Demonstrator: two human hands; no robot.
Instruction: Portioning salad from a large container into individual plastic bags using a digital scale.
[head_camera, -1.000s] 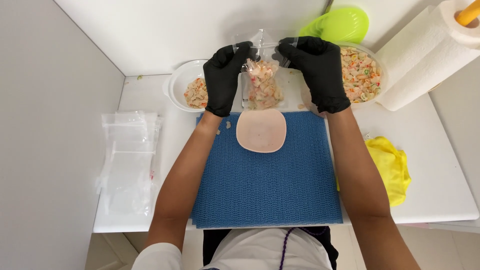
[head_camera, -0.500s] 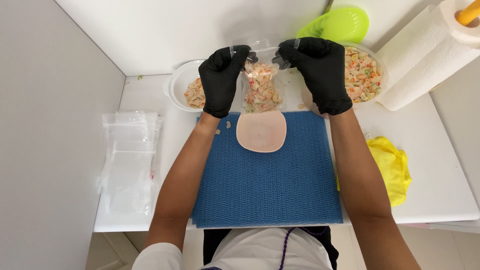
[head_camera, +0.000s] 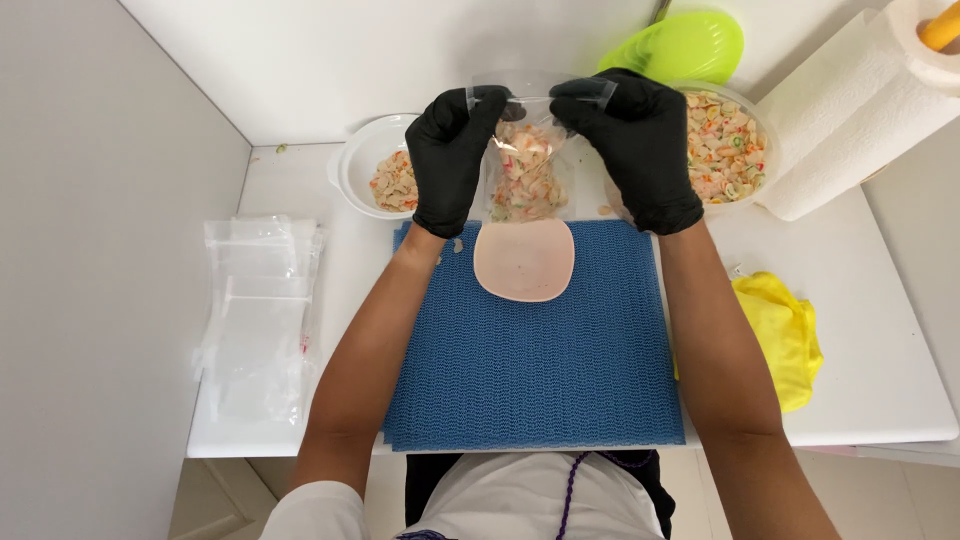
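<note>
The fingertips of both black-gloved hands pinch the top edge of 1 small clear bag (head_camera: 527, 165), which hangs between them above the far edge of the blue mat (head_camera: 530, 350). The left hand (head_camera: 450, 155) grips the bag's upper left corner with fingers curled tight on the plastic; the right hand (head_camera: 635, 145) grips the upper right corner the same way. The bag is filled with pasta salad, pale shells with bits of orange and green, and its lower end hangs just above a pale pink round plate (head_camera: 524, 260) that lies on the mat.

Behind the left hand stands a white bowl (head_camera: 365, 170) with some of the same salad in it. Behind the right hand sits a larger clear bowl (head_camera: 745, 150) of pasta salad, with a lime-green lid (head_camera: 690, 45) beyond it. A paper towel roll (head_camera: 860, 110) lies at the far right. A yellow cloth (head_camera: 785, 335) lies crumpled on the white table (head_camera: 860, 290) just right of the mat, and a stack of empty clear bags (head_camera: 255, 310) rests at the left edge.
</note>
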